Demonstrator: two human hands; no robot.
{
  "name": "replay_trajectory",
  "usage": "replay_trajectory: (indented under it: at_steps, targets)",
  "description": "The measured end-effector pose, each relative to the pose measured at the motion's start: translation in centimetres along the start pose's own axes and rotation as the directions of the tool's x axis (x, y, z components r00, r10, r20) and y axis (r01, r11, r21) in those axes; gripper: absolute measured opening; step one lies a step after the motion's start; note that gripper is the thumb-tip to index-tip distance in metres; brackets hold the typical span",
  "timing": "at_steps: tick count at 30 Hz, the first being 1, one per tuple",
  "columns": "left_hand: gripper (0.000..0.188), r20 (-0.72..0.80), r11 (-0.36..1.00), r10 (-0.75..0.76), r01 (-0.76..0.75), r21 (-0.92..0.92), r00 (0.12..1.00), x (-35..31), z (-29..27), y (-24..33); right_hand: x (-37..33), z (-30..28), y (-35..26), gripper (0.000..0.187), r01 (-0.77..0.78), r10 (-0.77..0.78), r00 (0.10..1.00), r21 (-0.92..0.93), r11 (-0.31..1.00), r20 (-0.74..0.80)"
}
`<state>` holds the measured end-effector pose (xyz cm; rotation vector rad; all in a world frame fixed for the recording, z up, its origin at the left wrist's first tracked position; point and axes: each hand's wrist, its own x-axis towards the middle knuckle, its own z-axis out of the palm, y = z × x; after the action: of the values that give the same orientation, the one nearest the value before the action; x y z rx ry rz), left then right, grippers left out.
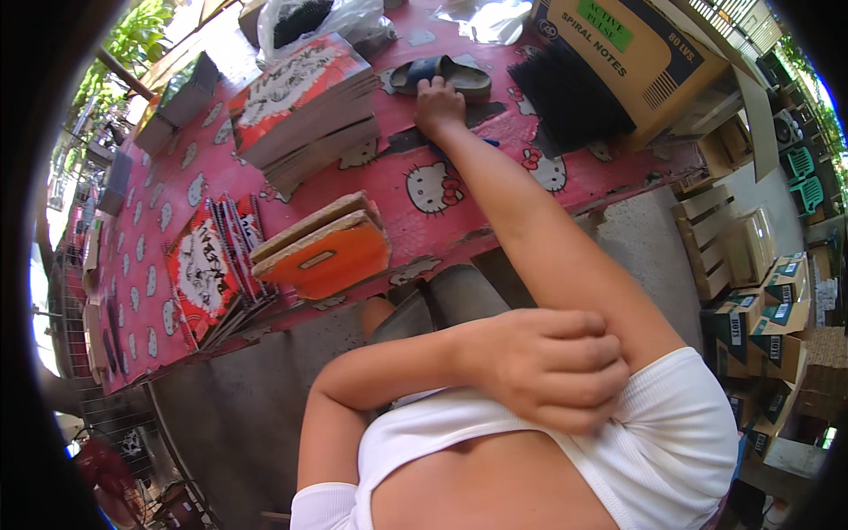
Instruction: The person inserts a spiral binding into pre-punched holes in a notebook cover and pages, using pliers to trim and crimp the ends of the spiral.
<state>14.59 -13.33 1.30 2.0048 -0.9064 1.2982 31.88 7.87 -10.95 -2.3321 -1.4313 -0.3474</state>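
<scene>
Right hand [440, 109]: fingers bent over 1 dark sandal [471, 80] on pink bench [397, 233], near notebook stack [305, 102]; grip unclear. Left hand [549, 367]: fingers curled against right arm [565, 252], palm hidden, contents unclear

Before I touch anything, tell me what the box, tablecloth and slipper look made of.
Box: brown cardboard, matte, judging by its open, stiff flap. Tablecloth: probably plastic sheet, slightly glossy, with worn, torn patches. Slipper: perhaps rubber or foam, dull, from its thick sole; the right hand covers part of it.
</scene>
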Motion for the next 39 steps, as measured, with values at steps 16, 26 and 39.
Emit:
replay_trajectory:
  at_steps: [16,26,39]
  targets:
    - [0.037,0.196,0.953,-0.213,0.16,0.258,0.957,-2.5,-2.0,-0.2,-0.2,0.4,-0.2,0.02,0.029,-0.032,0.997,-0.044,0.999,-0.069]
    - [0.021,0.153,0.993,-0.02,0.001,0.122,0.988,0.7,-0.1,1.0,-0.3,0.0,-0.1,0.023,0.015,-0.016,0.999,-0.023,1.0,-0.031]
    - [0.026,0.098,0.986,-0.071,0.055,0.157,0.993,0.2,-0.1,1.4,-0.3,-0.4,0.4,0.036,0.012,-0.013,0.999,-0.029,1.0,-0.032]
